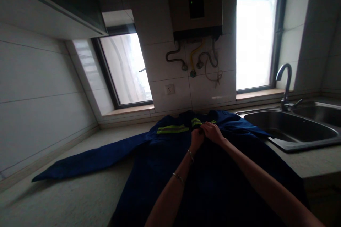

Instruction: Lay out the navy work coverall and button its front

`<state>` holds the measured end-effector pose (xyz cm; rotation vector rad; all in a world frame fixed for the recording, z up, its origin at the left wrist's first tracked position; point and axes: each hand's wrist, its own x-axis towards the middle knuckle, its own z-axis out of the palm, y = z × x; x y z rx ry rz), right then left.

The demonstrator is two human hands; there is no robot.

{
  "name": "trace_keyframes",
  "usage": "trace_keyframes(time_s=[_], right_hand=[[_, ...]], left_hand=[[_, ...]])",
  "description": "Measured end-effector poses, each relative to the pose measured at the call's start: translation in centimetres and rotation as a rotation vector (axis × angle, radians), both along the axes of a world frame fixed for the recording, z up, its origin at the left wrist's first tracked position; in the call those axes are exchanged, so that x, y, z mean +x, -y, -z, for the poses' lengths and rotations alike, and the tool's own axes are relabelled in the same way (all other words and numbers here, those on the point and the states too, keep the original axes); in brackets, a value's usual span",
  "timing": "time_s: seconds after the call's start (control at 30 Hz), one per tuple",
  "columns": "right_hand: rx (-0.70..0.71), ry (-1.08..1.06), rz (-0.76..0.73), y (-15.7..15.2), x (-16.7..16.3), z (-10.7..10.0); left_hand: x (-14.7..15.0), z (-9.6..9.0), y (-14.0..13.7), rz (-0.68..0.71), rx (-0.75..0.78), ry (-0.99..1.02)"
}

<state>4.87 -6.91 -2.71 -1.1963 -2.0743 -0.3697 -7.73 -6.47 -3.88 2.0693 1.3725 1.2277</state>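
Note:
A dark blue work jacket (160, 163) with yellow-green reflective strips lies spread over the countertop, its collar toward the wall. One sleeve stretches out to the left, and the other side reaches the sink's edge. My left hand (197, 137) grips the front of the jacket near the chest strip, with bracelets on the wrist. Right beside it, my right hand (213, 132) pinches the same front edge, fingers closed on the cloth. Both hands are close together at the jacket's middle. The exact bit of cloth or fastener between the fingers is too dark to make out.
A stone-look countertop (80, 195) runs under the jacket. To the right is a double steel sink (287, 143) with a tap (285, 88). A water heater (197, 3) with pipes hangs on the tiled wall, a socket (169, 89) below. A cabinet (53, 7) overhangs the upper left.

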Motion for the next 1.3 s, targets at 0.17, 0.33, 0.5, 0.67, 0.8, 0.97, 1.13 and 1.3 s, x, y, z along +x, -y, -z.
trace_keyframes(time_s=[0.17,0.33,0.5,0.67,0.8,0.97,1.13,1.3], right_hand=[[-0.028,-0.119,0.017,-0.1,0.0,0.1],[-0.108,-0.288,-0.026,-0.6,0.1,0.3],[-0.203,-0.579,-0.041,-2.2,0.6,0.2],[-0.091,-0.672,0.025,-1.1,1.4,-0.8],[0.083,-0.357,-0.075,1.9,0.6,-1.5],[-0.118,0.120,-0.293,3.4,-2.6,0.2],[-0.282,0.123,-0.313,3.0,-3.8,1.4],[-0.287,0.119,-0.177,6.7,-4.8,1.9]], left_hand=[[-0.1,0.0,-0.2,0.044,0.012,-0.012],[-0.4,0.2,-0.2,0.076,0.020,-0.055],[-0.2,0.5,0.6,0.092,0.051,-0.077],[-0.7,-1.0,0.7,0.138,0.086,0.118],[-4.6,-2.1,-0.6,-0.106,0.199,0.045],[-9.4,0.2,-1.3,-0.283,0.038,-0.475],[-9.7,2.2,-0.3,-0.288,0.019,-0.680],[-9.8,1.7,0.4,-0.246,0.027,-0.755]])
